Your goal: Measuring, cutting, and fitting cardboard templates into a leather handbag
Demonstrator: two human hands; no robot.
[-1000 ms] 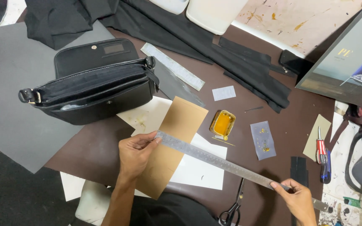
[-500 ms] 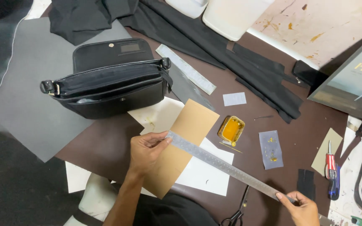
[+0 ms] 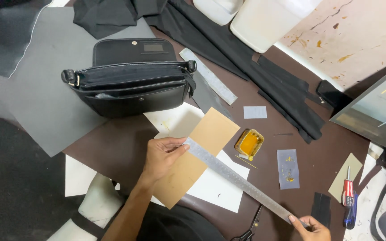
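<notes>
The left hand (image 3: 161,156) rests flat on a tan sheet of card (image 3: 193,165), its fingertips pinching the near end of a long steel ruler (image 3: 242,183). The right hand (image 3: 311,225), low at the picture's edge and partly cut off, grips the ruler's far end between thumb and fingers. The two hands are well apart, one at each end, and the ruler runs slantwise between them, from the card down across a white sheet of paper (image 3: 217,187) and the dark brown tabletop (image 3: 112,147).

The card lies tilted over the white paper, one corner pointing toward a small tin of yellow glue (image 3: 249,143) just beside it. A thin stick (image 3: 245,161) lies near the tin. Beyond the card stands a black shoulder bag (image 3: 130,87), its flap thrown back and its mouth open, sitting partly on a large grey sheet (image 3: 32,102). A second, shorter ruler (image 3: 207,76) lies just beside the bag's right end.

To the right of the tin lie two small grey patches (image 3: 287,168), one smeared with yellow. Black strips of cloth (image 3: 264,76) stretch across the top of the table. A red-handled screwdriver (image 3: 347,189) lies at the far right, and the handles of black scissors (image 3: 249,232) show at the bottom edge
</notes>
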